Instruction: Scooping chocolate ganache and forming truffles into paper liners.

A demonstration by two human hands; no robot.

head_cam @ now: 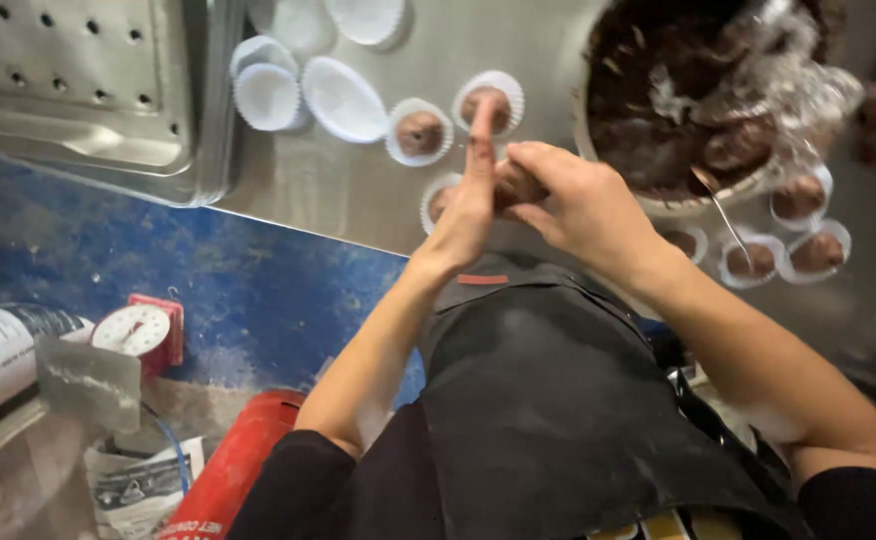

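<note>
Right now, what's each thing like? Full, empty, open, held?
Left hand: flat, pressed against the ball.
Right hand: cupped around the ball.
Ball: brown, between both palms.
Bowl: holds brown mix, wrap peeled back.
Far cups: empty.
Near cups: each holds a ball.
Tray: perforated, bare.
</note>
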